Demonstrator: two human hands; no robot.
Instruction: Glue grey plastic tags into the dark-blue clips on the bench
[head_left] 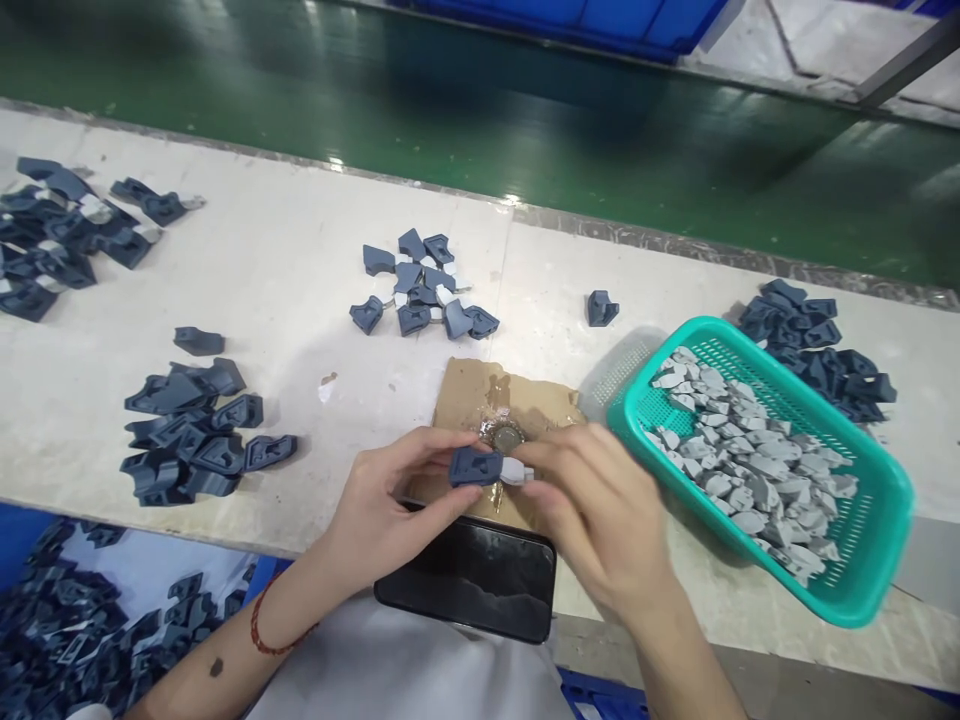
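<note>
My left hand [394, 500] pinches a dark blue-grey plastic part [474, 467] between thumb and fingers, over a brown cardboard piece [461, 392]. A light grey piece [515, 471] sits against the right end of that part, and my right hand [600, 505] grips it with thumb and fingertips. Just beyond the held parts, a small round metal item [507, 437] lies on the wet-looking cardboard. Close below both hands is a black phone [472, 578] at the table's front edge.
A green basket [874, 500] of light grey pieces stands right. Dark parts lie in piles at left [187, 430], far left [64, 235] and behind the basket [817, 340]. Joined dark and grey parts [424, 285] lie back centre. Beyond runs a green surface [450, 130].
</note>
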